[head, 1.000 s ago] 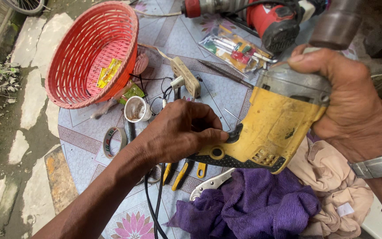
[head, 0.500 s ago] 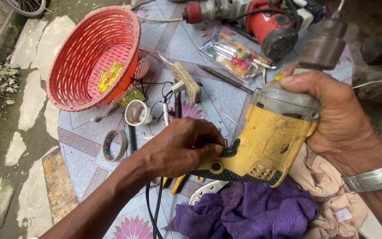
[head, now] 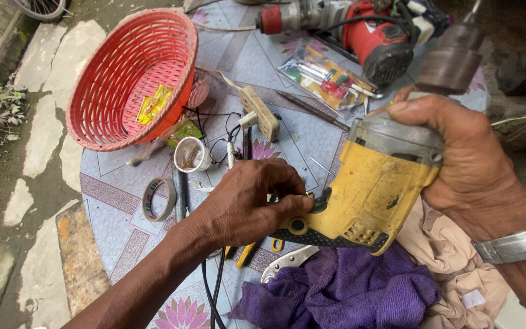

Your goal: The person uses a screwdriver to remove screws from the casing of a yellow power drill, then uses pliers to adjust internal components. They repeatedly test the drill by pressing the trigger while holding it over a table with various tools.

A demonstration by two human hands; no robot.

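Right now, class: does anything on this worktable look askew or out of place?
Yes. The red basket sits tilted, one side propped up on clutter rather than flat on the table. Loose black wires tangle beside it. The yellow drill is held between both hands, nothing visibly broken.

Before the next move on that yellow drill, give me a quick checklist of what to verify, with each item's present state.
1. Right hand grips the yellow drill body: ok.
2. Left hand fingertips at the drill's trigger end: ok; what they pinch: cannot tell.
3. Black cord hangs under the left wrist, off the table edge: not ok, snag risk.
4. Chuck points away from both hands: ok.
5. Purple cloth lies directly below the drill handle: not ok, could catch.
6. Pliers beside the cloth, untouched: ok.
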